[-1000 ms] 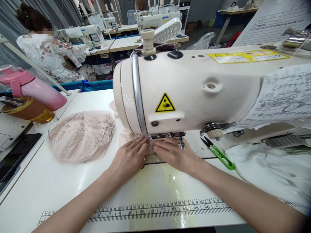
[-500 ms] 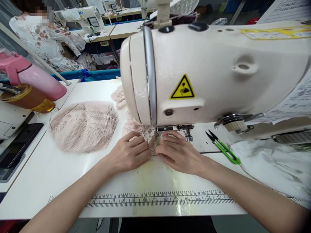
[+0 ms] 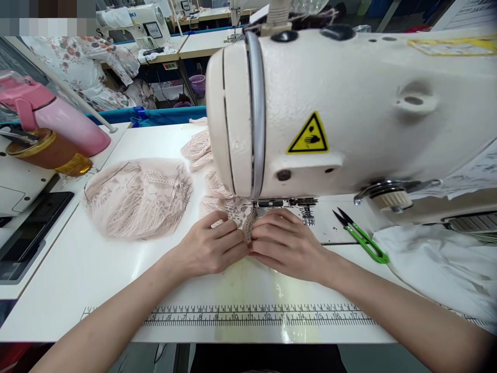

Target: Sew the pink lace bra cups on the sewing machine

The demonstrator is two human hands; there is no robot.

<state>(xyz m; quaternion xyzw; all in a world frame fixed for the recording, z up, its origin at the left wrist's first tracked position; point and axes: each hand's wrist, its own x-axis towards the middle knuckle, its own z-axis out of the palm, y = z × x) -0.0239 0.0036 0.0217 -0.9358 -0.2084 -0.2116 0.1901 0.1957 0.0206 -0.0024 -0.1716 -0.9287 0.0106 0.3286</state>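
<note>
On white workshop table (image 3: 97, 269), pink lace (image 3: 229, 206).

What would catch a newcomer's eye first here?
The big cream sewing machine dominates the upper right, bearing a yellow warning triangle. Below its head, the left fingers and right fingers hold pale pink lace. A pink bottle stands out at far left.

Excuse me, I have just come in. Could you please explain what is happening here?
A person's left hand and right hand hold the near end of pink lace close together, at the head of a sewing machine. Another lace bundle lies to the left on the white table. Green snips lie to the right, beside white cloth.
</note>
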